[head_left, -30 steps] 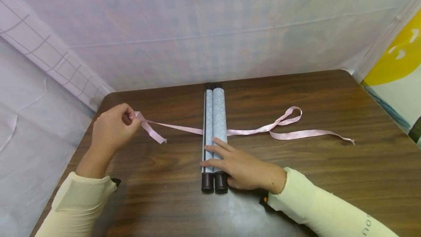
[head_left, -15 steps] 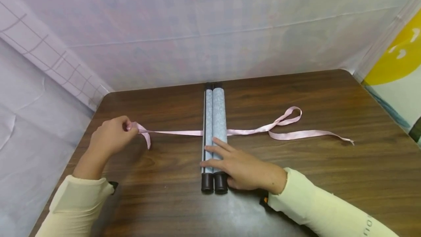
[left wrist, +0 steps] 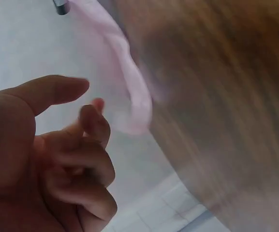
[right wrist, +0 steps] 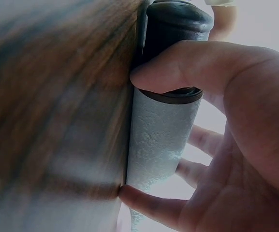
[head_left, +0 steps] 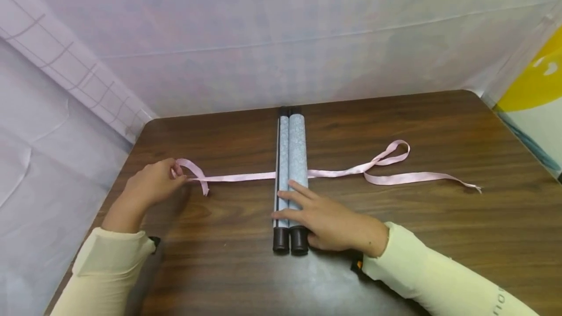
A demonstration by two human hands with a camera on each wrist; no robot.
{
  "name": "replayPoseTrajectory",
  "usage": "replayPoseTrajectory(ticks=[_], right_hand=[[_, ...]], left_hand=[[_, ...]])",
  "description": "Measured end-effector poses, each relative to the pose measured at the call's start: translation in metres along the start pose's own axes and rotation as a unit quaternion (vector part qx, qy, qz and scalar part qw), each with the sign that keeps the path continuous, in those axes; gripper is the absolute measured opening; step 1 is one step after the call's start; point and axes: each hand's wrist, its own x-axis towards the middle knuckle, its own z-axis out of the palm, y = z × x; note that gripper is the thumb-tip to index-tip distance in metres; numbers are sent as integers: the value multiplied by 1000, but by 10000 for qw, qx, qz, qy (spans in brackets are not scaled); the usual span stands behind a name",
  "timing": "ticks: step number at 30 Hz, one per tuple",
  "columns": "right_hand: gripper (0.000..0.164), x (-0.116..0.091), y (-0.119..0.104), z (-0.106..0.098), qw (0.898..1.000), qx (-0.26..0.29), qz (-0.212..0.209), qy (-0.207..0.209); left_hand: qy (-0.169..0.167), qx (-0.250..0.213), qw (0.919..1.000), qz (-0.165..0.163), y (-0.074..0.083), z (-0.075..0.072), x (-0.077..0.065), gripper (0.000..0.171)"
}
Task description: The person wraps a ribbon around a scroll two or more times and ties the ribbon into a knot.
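Observation:
A light blue scroll (head_left: 297, 145), rolled from both sides into two side-by-side rolls with dark end knobs (head_left: 299, 240), lies on the table. Beneath it runs a pink ribbon (head_left: 246, 177), flat to the left. On the right the ribbon forms a loop and a loose tail. My left hand (head_left: 151, 182) is by the ribbon's left end; in the left wrist view, thumb and index finger stand apart and the ribbon (left wrist: 124, 63) hangs beyond them. My right hand (head_left: 329, 218) rests on the scroll's near part, fingers spread across both rolls, thumb against the right knob (right wrist: 178, 24).
The brown wooden table (head_left: 219, 267) ends at the back against a pale printed sheet (head_left: 272, 38). White and grid-patterned sheets (head_left: 57, 57) border the left side. A yellow print (head_left: 537, 79) shows at the right.
My left hand has moved down toward the table, and the ribbon's left stretch now lies straighter and lower. Its fingers have parted from the ribbon. The right hand and scroll stay put.

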Motion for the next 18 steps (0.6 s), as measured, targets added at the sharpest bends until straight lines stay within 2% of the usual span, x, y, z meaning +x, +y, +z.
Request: replayPoseTrajectory(ticks=[3, 5, 8, 14, 18], right_hand=[[84, -1, 1, -1, 10000, -2, 4, -14], [84, -2, 2, -1, 10000, 9, 6, -5], [85, -2, 3, 0, 10000, 4, 2, 16], [84, -2, 3, 1, 9999, -17, -76, 77], [84, 0, 1, 2, 9999, -7, -117, 74]], left_hand=[[-26, -29, 9999, 99, 11, -5, 0, 36], [-34, -80, 9997, 223, 24, -8, 2, 41], [-9, -129, 9986, 507, 48, -9, 6, 40], [-86, -67, 9946, 1029, 96, 6, 18, 33], [-218, 23, 9903, 1375, 121, 19, 29, 31]])
